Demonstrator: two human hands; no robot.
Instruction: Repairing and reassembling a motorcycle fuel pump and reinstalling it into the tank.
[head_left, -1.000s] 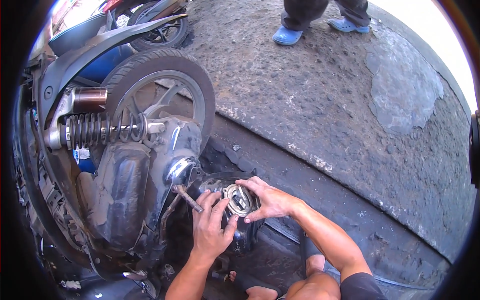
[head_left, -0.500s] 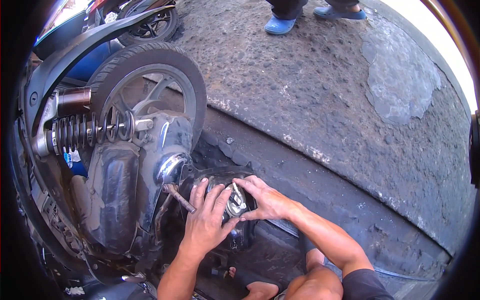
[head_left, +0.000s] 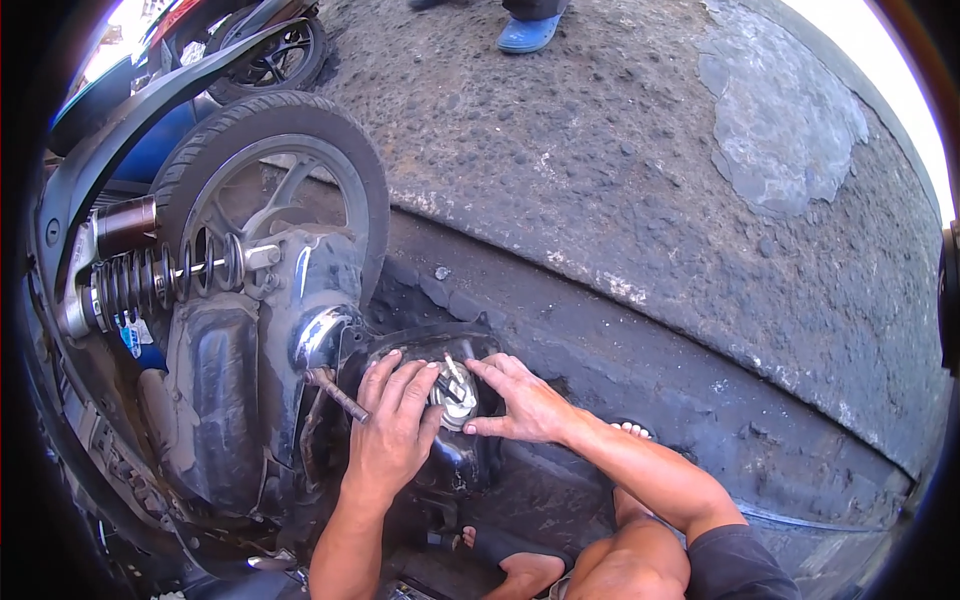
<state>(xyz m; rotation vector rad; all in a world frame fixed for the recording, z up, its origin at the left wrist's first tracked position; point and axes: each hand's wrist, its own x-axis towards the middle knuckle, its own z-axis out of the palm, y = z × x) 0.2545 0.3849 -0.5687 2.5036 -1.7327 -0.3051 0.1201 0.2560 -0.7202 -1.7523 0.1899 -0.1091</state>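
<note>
A round silvery-white fitting (head_left: 457, 403) with a narrow spout on top sits in the opening of a black, tank-like piece (head_left: 462, 462). My left hand (head_left: 397, 420) lies on its left side, fingers stretched out along the black piece and thumb beside the fitting. From the right, my right hand (head_left: 525, 402) brackets the fitting, forefinger and thumb against its edge. The undersides of both palms are hidden. Just left of my left hand, the kick-start lever (head_left: 337, 393) sticks out from the scooter's dusty engine casing (head_left: 225, 390).
Beyond the casing are the scooter's rear wheel (head_left: 372, 190) and coil-spring shock absorber (head_left: 165, 275). A raised concrete edge (head_left: 600, 285) crosses diagonally to the right. At the top stands another person in a blue clog (head_left: 530, 35). A second motorbike's wheel (head_left: 285, 55) shows at upper left.
The whole view has shifted, moving the scooter slightly left. My hands have parted a little around the fitting, showing more of it. The other person's feet have moved left.
</note>
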